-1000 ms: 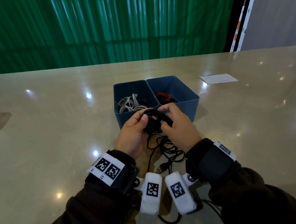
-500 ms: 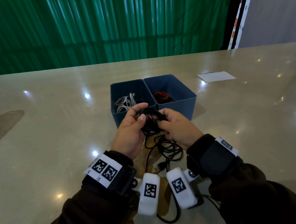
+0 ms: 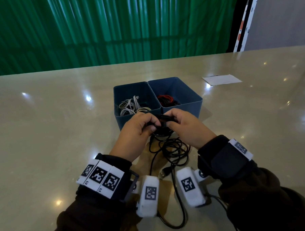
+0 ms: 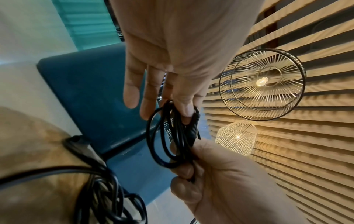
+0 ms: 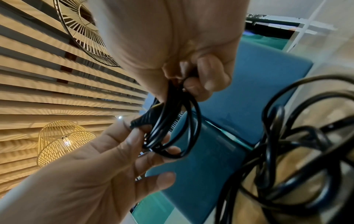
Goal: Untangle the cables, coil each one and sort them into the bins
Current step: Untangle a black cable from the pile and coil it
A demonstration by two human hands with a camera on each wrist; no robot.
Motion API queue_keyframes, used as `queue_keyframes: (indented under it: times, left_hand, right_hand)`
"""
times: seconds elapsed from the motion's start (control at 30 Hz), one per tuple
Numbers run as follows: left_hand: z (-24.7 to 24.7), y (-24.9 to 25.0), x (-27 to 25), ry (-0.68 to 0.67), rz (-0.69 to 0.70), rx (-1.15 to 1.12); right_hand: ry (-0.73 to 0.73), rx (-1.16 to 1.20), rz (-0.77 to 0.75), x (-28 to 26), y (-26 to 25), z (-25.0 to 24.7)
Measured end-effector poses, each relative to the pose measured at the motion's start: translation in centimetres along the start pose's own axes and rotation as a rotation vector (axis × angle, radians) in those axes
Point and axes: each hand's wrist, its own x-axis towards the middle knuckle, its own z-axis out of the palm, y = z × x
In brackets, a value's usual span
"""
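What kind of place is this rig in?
Likely an indoor lounge or café-style room, not a lab: a glossy beige stone-look table, a green corrugated wall behind it, and woven wire pendant lamps under a wooden slatted ceiling.

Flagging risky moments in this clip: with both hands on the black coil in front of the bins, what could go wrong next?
The black coil is held only by fingertip pinches of the left hand and right hand; its loops may spring open. Its loose tail lies in a heap on the table and could snag or knot as winding goes on.
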Motion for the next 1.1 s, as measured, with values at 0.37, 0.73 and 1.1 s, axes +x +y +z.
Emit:
queue_keyframes:
  times: [0.37, 0.73, 1.1]
  left_hand:
    - [0.2, 0.8, -0.1, -0.073, 0.045, -0.152]
    - [1.6, 1.4, -0.1, 0.213, -0.315, -0.967]
    - [1.0, 1.6, 0.0, 0.403, -0.456, -1.025]
  right_hand:
    - [-0.17, 0.014, 0.021, -0.2, -0.6, -0.8]
    - [-0.077, 0.042, 0.024, -0.7, -0.8, 0.9]
    - [-0.109, 0.228, 0.039, -1.3, -1.6, 1.9]
